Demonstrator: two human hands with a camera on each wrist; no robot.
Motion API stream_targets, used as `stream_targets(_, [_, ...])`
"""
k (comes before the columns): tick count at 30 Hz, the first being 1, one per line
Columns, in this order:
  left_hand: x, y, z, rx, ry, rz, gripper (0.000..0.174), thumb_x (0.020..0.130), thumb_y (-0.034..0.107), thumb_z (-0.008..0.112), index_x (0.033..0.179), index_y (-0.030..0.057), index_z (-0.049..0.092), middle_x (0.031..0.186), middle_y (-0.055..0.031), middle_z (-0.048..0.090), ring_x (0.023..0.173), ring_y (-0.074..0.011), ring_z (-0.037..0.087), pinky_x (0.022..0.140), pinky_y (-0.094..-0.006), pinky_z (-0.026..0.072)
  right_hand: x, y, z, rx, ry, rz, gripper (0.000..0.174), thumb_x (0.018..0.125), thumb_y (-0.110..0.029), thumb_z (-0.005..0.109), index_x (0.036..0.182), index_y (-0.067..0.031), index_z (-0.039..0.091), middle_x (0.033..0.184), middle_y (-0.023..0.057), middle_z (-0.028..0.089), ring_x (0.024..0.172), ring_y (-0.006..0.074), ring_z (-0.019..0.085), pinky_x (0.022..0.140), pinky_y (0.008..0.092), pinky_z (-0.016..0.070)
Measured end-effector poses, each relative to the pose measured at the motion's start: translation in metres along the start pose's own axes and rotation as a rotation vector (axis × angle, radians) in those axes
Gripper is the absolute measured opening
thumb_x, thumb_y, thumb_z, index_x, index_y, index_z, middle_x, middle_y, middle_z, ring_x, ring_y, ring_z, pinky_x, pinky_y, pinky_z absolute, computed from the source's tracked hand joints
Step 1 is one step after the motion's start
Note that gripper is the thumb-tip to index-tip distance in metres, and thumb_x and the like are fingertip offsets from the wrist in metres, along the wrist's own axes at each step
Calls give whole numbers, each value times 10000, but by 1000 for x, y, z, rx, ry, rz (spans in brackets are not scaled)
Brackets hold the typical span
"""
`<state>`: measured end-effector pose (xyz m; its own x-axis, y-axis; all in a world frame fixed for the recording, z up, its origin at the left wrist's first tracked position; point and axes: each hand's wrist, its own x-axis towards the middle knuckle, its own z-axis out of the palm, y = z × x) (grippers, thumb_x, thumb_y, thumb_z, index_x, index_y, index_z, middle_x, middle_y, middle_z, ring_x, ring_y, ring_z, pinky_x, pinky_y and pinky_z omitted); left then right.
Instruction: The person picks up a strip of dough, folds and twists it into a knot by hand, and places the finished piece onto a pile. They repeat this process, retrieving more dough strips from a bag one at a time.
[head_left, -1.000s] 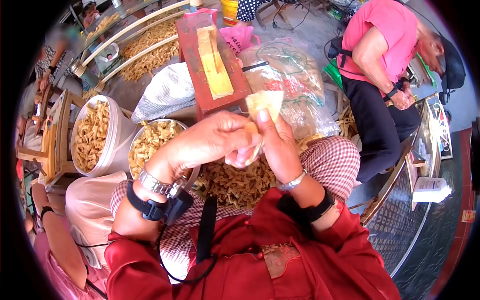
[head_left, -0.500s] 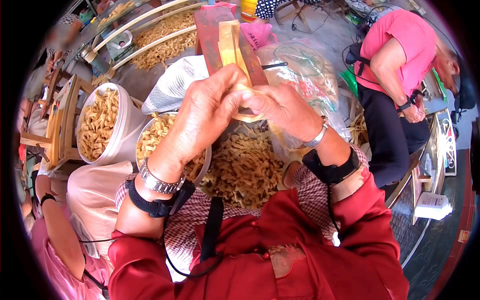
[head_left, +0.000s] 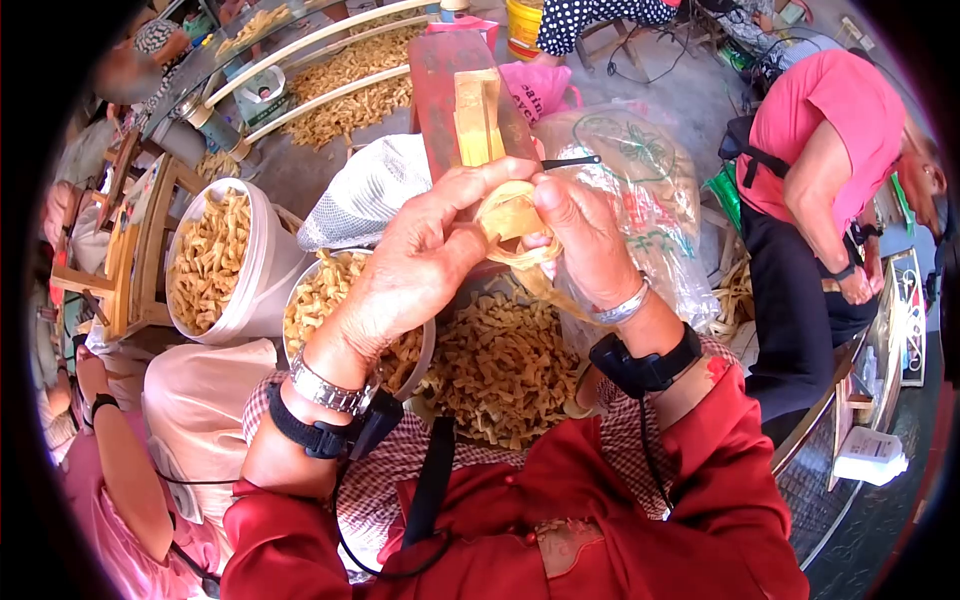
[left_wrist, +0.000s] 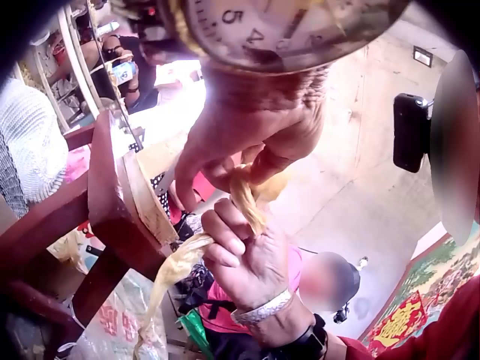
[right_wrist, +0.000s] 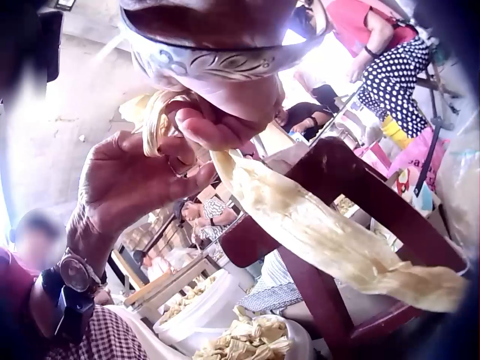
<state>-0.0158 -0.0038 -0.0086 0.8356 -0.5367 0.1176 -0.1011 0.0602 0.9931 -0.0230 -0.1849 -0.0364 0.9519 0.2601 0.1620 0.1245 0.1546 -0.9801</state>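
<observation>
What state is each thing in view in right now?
Strip: looped, tail hanging free.
Left hand: pinching the strip.
Right hand: pinching the strip.
Left bucket: uncovered, full of pieces.
Right bucket: uncovered, holding pieces.
Pile: loose, heaped.
Spare strips: laid on the bench.
Mesh sack: slumped.

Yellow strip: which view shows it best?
Right wrist: the strip looks large, its tail unhidden. Head shows its loop from above, tail partly hidden; left wrist, a twist and smaller tail.
</observation>
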Motion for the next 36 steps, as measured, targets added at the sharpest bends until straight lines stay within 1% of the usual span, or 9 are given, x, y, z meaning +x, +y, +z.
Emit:
stream_targets(1, [0,3,6,-46,-7,14,629,777,-87,403,1388,59,381,1339,-54,447,1154,-153,487,967,-276,402,-1,5,-2,22,13,48,395,973,-375,445,1039,-13,588,735,-35,548,607,21,485,526,170,390])
stream_targets(7, [6,-10,5,265,-22,-69,633,916,202,544,1454,74,237,1339,-87,426,1213,-158,415,998,-292,359,3,19,-1,170,88,-22,429,973,-409,427,1044,-14,578,723,-26,528,558,33,476,471,185,376])
stream_targets(10, [5,-6,12,174,-1,8,739,873,352,614,1431,27,254,1381,-186,388,1299,-267,365,1064,-358,292,-3,9,-2,145,66,-3,437,971,-421,423,1033,-16,576,717,-21,525,544,35,471,460,186,372])
stream_targets(17, [6,-13,9,601,76,258,798,850,414,621,1421,3,245,1268,-215,484,1203,-330,472,994,-374,380,-8,12,4,76,30,10,421,970,-418,429,1016,-27,578,666,-37,504,490,32,440,434,172,354])
stream_targets(26, [4,-4,24,124,136,12,397,988,300,411,1190,-12,551,1074,-118,607,753,-129,615,707,-247,508,-10,8,12,-122,162,-12,376,974,-393,428,990,-36,544,675,-23,506,519,42,459,445,203,377])
stream_targets(30, [3,-6,15,-4,37,-126,468,985,369,387,1184,-25,544,990,-135,634,770,-182,637,684,-285,539,-7,21,4,-311,303,-95,351,996,-371,369,968,-57,521,743,2,502,604,64,478,503,217,398])
stream_targets(31, [3,-11,16,-118,28,-172,500,980,387,382,1206,-35,527,979,-153,637,801,-213,651,685,-305,548,-10,17,4,-296,287,-32,406,996,-411,335,941,-45,502,751,15,508,614,74,487,542,222,417])
stream_targets(34, [2,-14,15,-415,-62,-319,560,965,434,384,1202,-58,512,959,-193,637,832,-313,667,660,-388,570,-12,24,2,-428,241,-230,518,986,-488,277,961,-19,497,778,24,526,626,85,490,596,235,431])
stream_targets(36, [2,-19,12,-590,-134,-424,564,962,441,384,1186,-60,515,957,-197,633,827,-336,666,667,-398,569,-16,20,-2,-352,120,-134,638,967,-554,220,908,-2,534,758,29,550,671,103,512,643,253,432])
